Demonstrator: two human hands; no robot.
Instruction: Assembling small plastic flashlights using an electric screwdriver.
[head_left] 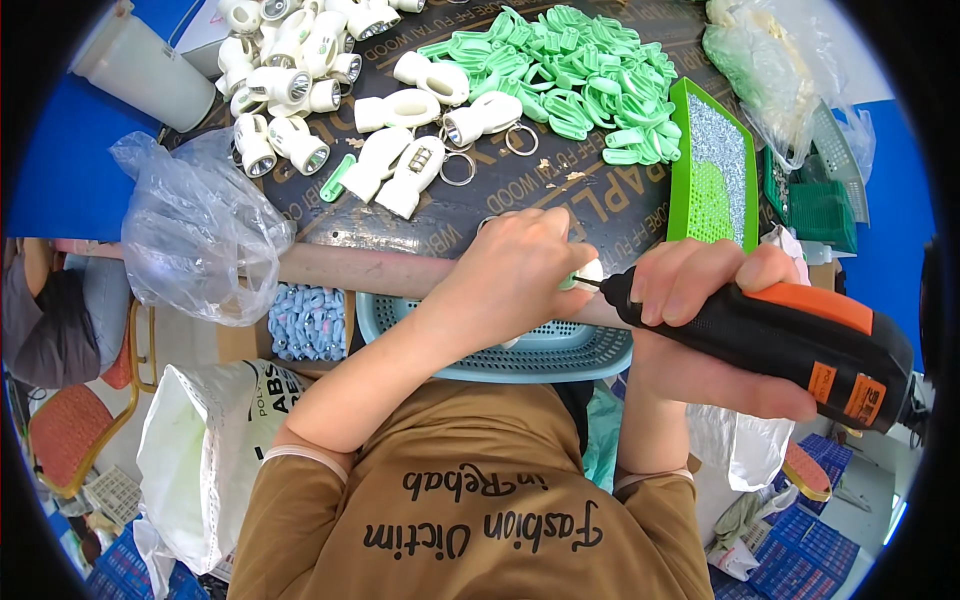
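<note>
My left hand [520, 262] is closed around a small white keychain flashlight [593, 270] at the table's near edge. Part of a green piece shows on it, and my fingers hide the rest. In my right hand [690, 290] I grip a black and orange electric screwdriver [835, 345], pointing left. Its thin bit meets the flashlight at the green piece. Several white flashlight bodies [405, 110] with key rings lie just beyond my left hand. Near them is a single green clip [338, 178]. A large pile of green clips [570, 75] spreads behind.
At right stands a green tray [683, 165] of small silver screws. A blue basket [500, 368] sits below the table edge, beside a box of light-blue parts [307, 322]. Finished-looking white flashlights [285, 85] heap at far left, near a clear plastic bag [205, 220] and white bucket [145, 75].
</note>
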